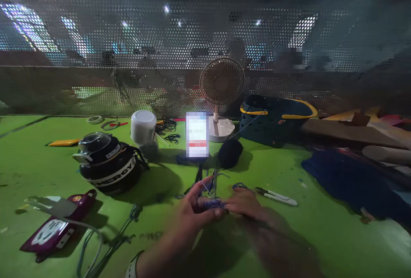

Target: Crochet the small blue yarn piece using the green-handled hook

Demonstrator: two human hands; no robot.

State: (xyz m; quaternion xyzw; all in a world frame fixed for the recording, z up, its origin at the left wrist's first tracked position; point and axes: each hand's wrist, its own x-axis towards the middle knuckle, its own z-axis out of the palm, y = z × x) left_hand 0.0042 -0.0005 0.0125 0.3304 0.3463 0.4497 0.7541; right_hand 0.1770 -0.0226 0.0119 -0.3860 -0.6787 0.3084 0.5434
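A small piece of purple yarn work (214,204) with a looped, crochet-like surface is held between both hands above the green table. My left hand (195,209) pinches its near edge with the thumb, while the index finger is raised with a strand of yarn across it. My right hand (245,203) is closed at the piece's right end, and more purple loops show above its knuckles. Any hook inside the right fingers is hidden. Beyond the hands lies a dark ball of yarn (230,154). White-handled snips (278,196) rest to the right.
A lit phone (197,134) stands before a fan (222,82). Behind right is a dark basket (272,128) with yellow handles; dark blue cloth (346,184) lies nearer. On the left are a black jug (111,164), a white jar (143,126) and a purple power strip (56,229) with cords.
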